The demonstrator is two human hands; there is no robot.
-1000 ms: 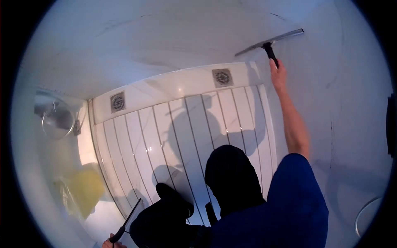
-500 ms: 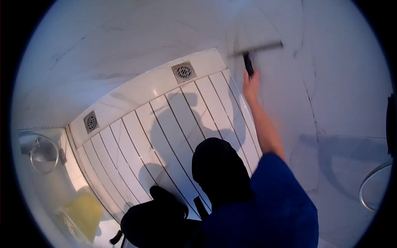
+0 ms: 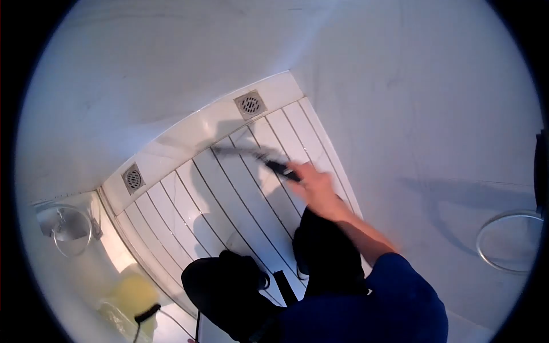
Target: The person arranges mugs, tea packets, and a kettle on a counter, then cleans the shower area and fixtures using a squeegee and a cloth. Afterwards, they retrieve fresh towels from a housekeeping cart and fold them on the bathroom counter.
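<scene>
My right hand is closed around the black handle of a squeegee. Its long blade is smeared by motion and hangs over the white slatted floor, in front of my knees. I cannot tell whether the blade touches the slats. At the bottom edge, a sliver of skin, seemingly my left hand, barely shows, and its fingers are hidden. Near it is a black grip-like piece with a thin cord or rod running from each end.
Two square metal drains sit in the strip by the far wall. Pale marbled walls rise ahead and to the right. A metal ring is at right, another ring at left. Something yellow in clear plastic lies lower left.
My right hand has brought the squeegee from the right wall down and left, over the slatted floor. The black grip-like piece at lower left has come further into view.
</scene>
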